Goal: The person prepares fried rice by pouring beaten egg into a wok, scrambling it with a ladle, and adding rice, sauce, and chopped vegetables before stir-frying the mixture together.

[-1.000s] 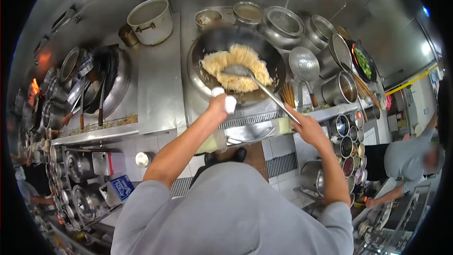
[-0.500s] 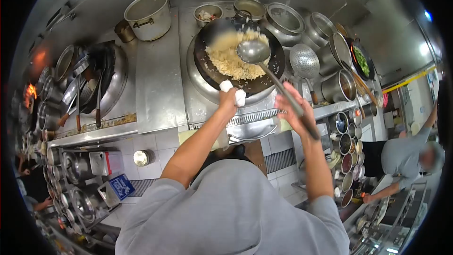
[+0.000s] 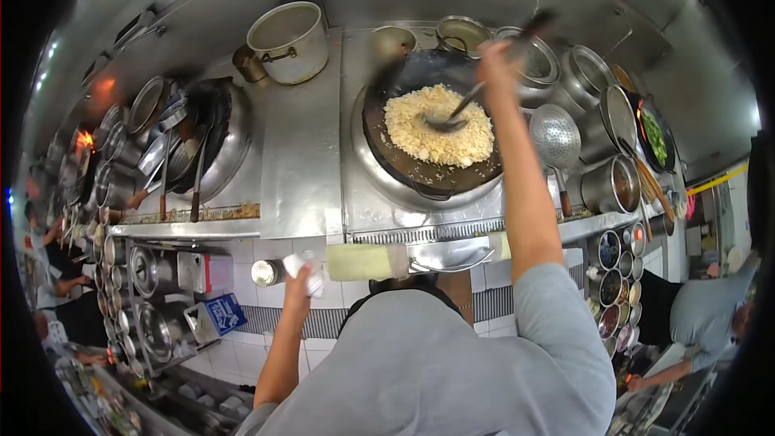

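Observation:
Fried rice (image 3: 440, 141) lies spread in a large black wok (image 3: 412, 179) on the stove in front of me. My right hand (image 3: 500, 73) is raised over the wok's far right side, closed round the handle of a ladle. The ladle's bowl (image 3: 446, 123) presses down into the middle of the rice, its handle slanting up to the right and smeared by motion. Away from the wok, at the lower left, my left hand (image 3: 299, 284) is closed on a folded white cloth (image 3: 303, 270).
A perforated skimmer (image 3: 555, 137) lies right of the wok, near metal pots (image 3: 609, 186). Behind the wok are several bowls (image 3: 464, 32). A tall pot (image 3: 288, 42) stands back left. Another wok station (image 3: 230, 133) is further left. Someone in grey (image 3: 702, 311) is at the right.
My left hand has left the wok's near rim and moved down left with the cloth. My right hand has gone up and away from me, and the ladle now points down into flatter rice.

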Available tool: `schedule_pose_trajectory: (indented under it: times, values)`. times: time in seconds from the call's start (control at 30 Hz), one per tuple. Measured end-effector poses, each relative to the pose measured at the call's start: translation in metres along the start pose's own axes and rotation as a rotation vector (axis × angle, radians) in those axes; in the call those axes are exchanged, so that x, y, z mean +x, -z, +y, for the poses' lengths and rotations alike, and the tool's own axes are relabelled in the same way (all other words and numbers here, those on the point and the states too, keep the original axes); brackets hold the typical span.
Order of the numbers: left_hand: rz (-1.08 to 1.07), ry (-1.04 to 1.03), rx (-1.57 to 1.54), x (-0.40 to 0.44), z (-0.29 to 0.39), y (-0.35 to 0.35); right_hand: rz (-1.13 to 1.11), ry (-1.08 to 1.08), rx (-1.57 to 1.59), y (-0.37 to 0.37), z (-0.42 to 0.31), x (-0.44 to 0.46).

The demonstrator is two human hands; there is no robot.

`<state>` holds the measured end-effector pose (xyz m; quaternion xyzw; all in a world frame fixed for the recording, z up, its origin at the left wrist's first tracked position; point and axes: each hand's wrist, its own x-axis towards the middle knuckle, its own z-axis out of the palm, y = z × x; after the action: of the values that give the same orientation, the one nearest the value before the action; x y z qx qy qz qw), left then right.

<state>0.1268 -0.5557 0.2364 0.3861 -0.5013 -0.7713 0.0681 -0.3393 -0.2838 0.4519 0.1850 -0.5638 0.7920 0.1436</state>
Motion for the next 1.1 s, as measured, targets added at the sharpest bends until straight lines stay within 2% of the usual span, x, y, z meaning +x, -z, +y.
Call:
schedule_pose_trajectory:
  times: [0.03, 0.1, 0.17, 0.23, 0.27, 0.3, 0.37, 0.43, 0.47, 0.5, 0.57, 0.6, 0.63, 0.7, 0.73, 0.77, 0.83, 0.87, 0.93, 1.03, 1.07, 1.1]
  values:
    - [0.013, -0.023, 0.006, -0.008, 0.007, 0.009, 0.029, -0.130, -0.056, 0.003, 0.036, 0.000]
    - [0.132, -0.057, -0.086, -0.012, 0.010, 0.017, 0.008, -0.165, -0.057, -0.013, 0.021, 0.030]
    - [0.144, -0.070, -0.121, -0.026, 0.018, 0.022, 0.006, -0.229, -0.070, -0.015, 0.001, 0.037]
    - [0.174, -0.086, -0.172, -0.027, 0.017, 0.014, -0.008, 0.008, 0.001, -0.015, -0.017, 0.033]
    - [0.215, -0.099, -0.187, -0.026, 0.012, 0.010, 0.079, -0.107, -0.092, -0.019, 0.015, 0.028]
    - [0.248, -0.107, -0.189, -0.028, 0.007, 0.010, 0.151, -0.340, -0.293, -0.028, 0.058, 0.023]
    - [0.244, -0.098, -0.252, -0.021, -0.002, 0.000, -0.128, -0.331, 0.048, -0.013, 0.093, 0.038]
    - [0.211, -0.029, -0.190, -0.027, -0.004, -0.009, -0.098, -0.292, 0.051, -0.020, 0.052, 0.042]
    - [0.205, -0.078, -0.155, -0.036, 0.007, -0.026, -0.076, -0.246, 0.056, -0.028, 0.039, 0.049]
    - [0.212, -0.080, -0.163, -0.028, 0.003, -0.028, -0.086, -0.247, 0.058, -0.031, 0.059, 0.052]
    - [0.239, -0.011, -0.088, -0.031, -0.013, -0.021, -0.041, -0.221, -0.222, -0.026, 0.106, 0.041]
    - [0.234, -0.003, -0.084, -0.036, -0.017, -0.020, -0.133, -0.312, -0.027, -0.018, 0.113, 0.050]
    - [0.237, -0.004, -0.082, -0.031, -0.015, -0.026, -0.135, -0.294, -0.028, -0.018, 0.095, 0.061]
    - [0.235, 0.011, -0.079, -0.030, -0.010, -0.033, -0.050, -0.264, -0.262, -0.011, 0.047, 0.060]
    - [0.237, -0.058, -0.085, -0.030, -0.010, -0.035, 0.026, -0.189, -0.297, 0.005, 0.040, 0.058]
    - [0.243, -0.116, -0.080, -0.036, -0.013, -0.033, -0.037, -0.087, -0.182, 0.026, 0.047, 0.052]
    - [0.212, -0.066, -0.021, -0.035, -0.014, -0.030, -0.094, -0.227, -0.237, 0.064, 0.091, 0.055]
    - [0.215, -0.055, -0.073, -0.030, -0.010, -0.040, -0.088, -0.211, -0.243, 0.065, 0.066, 0.055]
    - [0.191, -0.067, -0.137, -0.025, -0.004, -0.052, 0.122, -0.270, -0.324, 0.053, 0.000, 0.033]
    - [0.187, -0.065, -0.029, -0.010, -0.009, -0.048, 0.193, -0.192, -0.403, 0.082, 0.031, -0.016]
    - [0.177, -0.040, -0.030, -0.005, -0.011, -0.049, -0.050, -0.192, -0.184, 0.094, 0.039, -0.022]
    - [0.169, -0.033, -0.027, -0.007, -0.006, -0.058, -0.043, -0.194, -0.193, 0.097, 0.026, -0.026]
